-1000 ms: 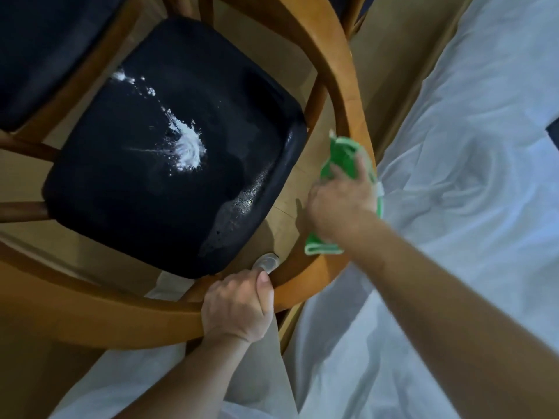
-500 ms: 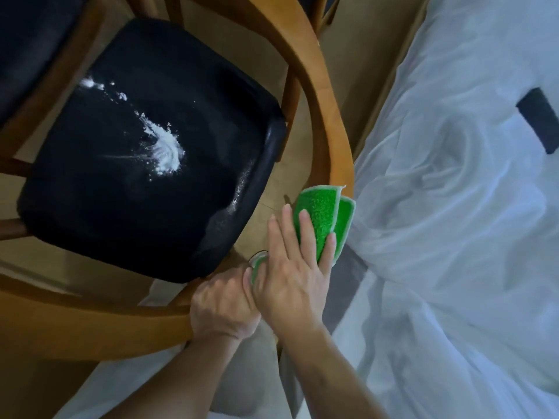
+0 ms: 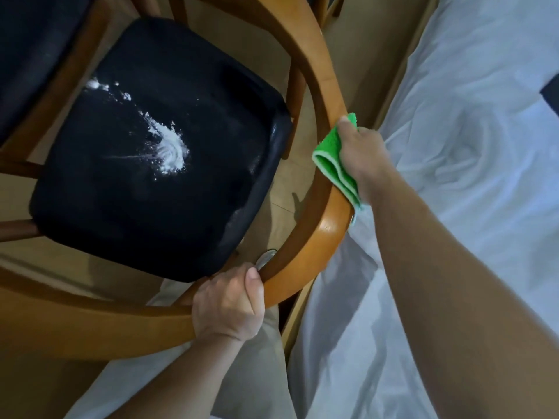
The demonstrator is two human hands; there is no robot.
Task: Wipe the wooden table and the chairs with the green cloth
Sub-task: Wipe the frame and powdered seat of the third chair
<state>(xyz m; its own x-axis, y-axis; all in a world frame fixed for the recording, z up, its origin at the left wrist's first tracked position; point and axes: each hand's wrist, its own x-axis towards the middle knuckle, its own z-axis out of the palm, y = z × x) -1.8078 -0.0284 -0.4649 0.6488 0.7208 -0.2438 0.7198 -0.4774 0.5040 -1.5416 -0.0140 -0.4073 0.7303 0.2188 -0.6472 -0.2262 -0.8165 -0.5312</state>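
Powder on black seat, white sheet beside chair

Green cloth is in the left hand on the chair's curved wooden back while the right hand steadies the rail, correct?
Hands are swapped. The head view shows the right hand pressing the green cloth on the chair's curved wooden back, while the left hand steadies the rail.

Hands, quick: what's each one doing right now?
Left hand: curled round the chair's wooden rail.
Right hand: holds the green cloth against that rail.
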